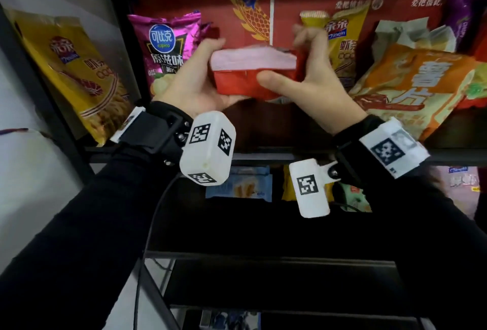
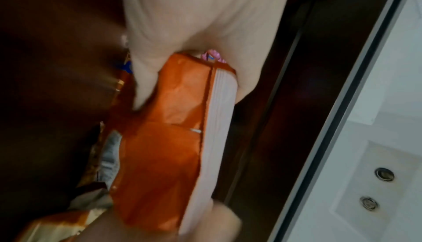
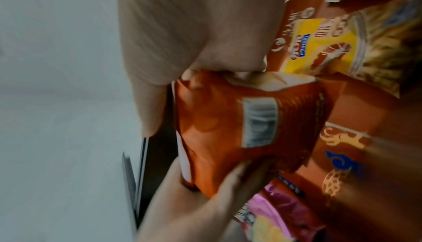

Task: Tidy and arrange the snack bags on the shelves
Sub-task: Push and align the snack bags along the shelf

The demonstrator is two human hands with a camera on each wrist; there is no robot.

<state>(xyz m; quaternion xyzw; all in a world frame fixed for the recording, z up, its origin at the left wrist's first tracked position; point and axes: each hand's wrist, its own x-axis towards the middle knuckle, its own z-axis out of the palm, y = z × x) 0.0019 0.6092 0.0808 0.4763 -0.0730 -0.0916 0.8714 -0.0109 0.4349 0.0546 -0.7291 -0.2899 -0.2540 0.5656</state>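
Note:
A red snack bag (image 1: 238,82) with a pale sealed edge is held between both hands in front of the upper shelf. My left hand (image 1: 195,76) grips its left end, thumb and fingers curled round it. My right hand (image 1: 297,66) grips its right end, thumb on the front. The left wrist view shows the red bag (image 2: 164,137) lengthwise with my left hand (image 2: 182,76) clamped on one end. In the right wrist view the red bag (image 3: 239,128) shows a barcode, with my right hand (image 3: 205,76) curled over its top.
On the upper shelf stand a magenta chip bag (image 1: 166,47), a yellow shrimp-snack bag (image 1: 71,71) leaning far left, another yellow bag (image 1: 340,47) behind my right hand, and an orange chip bag (image 1: 411,87) tilted at right. A red box (image 1: 210,2) backs them. Small packs (image 1: 239,187) lie on the shelf below.

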